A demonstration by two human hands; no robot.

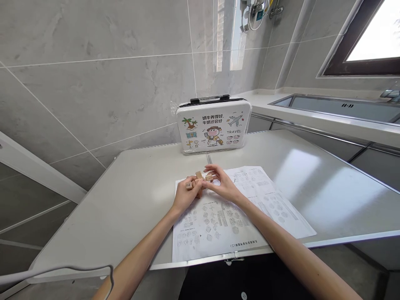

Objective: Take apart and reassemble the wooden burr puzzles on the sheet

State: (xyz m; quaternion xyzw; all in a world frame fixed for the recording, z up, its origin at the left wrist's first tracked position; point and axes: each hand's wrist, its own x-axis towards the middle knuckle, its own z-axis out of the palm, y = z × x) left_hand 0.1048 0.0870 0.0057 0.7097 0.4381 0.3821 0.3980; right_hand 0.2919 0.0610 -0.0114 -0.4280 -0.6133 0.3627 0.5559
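My left hand (183, 196) is closed around a cluster of small wooden puzzle pieces (198, 175). One of these, a wooden block with a dark letter (188, 185) on its face, pokes out at the left. My right hand (223, 185) pinches another wooden piece (209, 178) between thumb and fingers, close beside the cluster. Both hands meet just above a printed sheet (203, 252) with rows of line-drawn puzzle diagrams. Fingers hide much of the cluster, so how its pieces fit together cannot be made out.
A white cartoon suitcase (200, 143) stands upright at the back of the folding table (137, 200), against the tiled wall. Printed paper (293, 221) spreads to the right under my right forearm. A counter with a sink (328, 109) runs along the right. A grey cable (62, 266) crosses the lower left.
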